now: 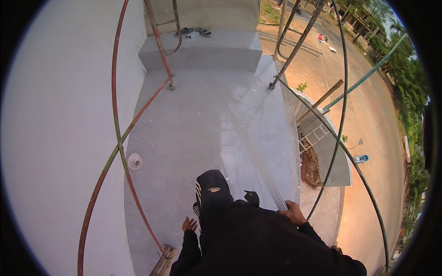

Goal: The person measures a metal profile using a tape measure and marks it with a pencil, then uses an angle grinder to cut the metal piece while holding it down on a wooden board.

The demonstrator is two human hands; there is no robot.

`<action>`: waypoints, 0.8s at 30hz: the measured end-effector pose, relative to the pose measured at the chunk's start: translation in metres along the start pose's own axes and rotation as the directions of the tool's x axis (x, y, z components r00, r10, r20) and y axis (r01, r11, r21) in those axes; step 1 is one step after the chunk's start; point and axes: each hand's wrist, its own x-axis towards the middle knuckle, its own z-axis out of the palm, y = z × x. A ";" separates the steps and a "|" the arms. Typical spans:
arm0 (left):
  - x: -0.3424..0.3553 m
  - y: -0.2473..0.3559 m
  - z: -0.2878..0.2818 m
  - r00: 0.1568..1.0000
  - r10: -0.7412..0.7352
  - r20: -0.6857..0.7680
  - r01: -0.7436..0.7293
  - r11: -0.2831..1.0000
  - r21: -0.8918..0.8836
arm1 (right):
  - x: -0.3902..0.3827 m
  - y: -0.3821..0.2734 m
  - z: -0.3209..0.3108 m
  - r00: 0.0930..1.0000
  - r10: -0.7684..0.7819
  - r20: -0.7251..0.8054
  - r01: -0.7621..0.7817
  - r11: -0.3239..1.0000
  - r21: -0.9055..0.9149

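Observation:
My right hand point(293, 214) is closed around the near end of a long, flat grey straightedge point(258, 161). Small slots show on it close to my fingers. From there the bar stretches forward and slightly left over the grey concrete floor point(184, 119); I cannot tell whether its far end touches the floor. My left hand point(189, 224) hangs beside my left leg, its fingers apart and nothing in it. Dark clothing with a striped leg point(212, 188) covers much of the lower middle.
Crossed scaffold braces point(120, 140) run along the white wall at left. More poles point(343, 138) cross on the right, beyond the floor's drop-off edge. Ahead lies a raised ledge point(198, 57) with sandals point(202, 32). A round white cup-like object point(135, 161) sits near the wall. A ladder point(315, 138) stands below.

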 end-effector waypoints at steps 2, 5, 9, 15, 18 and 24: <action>0.007 0.039 0.038 0.989 0.073 0.130 -0.079 0.996 0.042 | 0.021 -0.043 0.000 0.998 0.042 0.051 -0.043 0.999 0.019; 0.011 0.091 0.107 0.944 0.175 0.279 -0.231 0.955 0.184 | 0.069 -0.068 -0.003 0.993 0.032 0.115 -0.053 0.981 0.188; 0.027 0.147 0.169 0.915 0.201 0.349 -0.326 0.879 0.349 | 0.160 -0.106 -0.013 0.998 -0.060 0.028 0.057 0.994 0.088; 0.124 0.171 0.159 0.979 0.117 0.167 -0.196 0.765 0.613 | 0.303 -0.210 -0.052 0.970 -0.220 -0.107 0.199 0.964 -0.177; 0.121 0.217 0.199 0.951 0.097 0.294 -0.289 0.619 0.731 | 0.355 -0.261 -0.100 0.933 -0.270 -0.238 0.138 0.879 -0.456; 0.117 0.372 0.308 0.983 0.072 0.168 -0.133 0.911 0.391 | 0.464 -0.413 -0.175 0.769 -0.580 -0.268 0.234 0.646 -0.727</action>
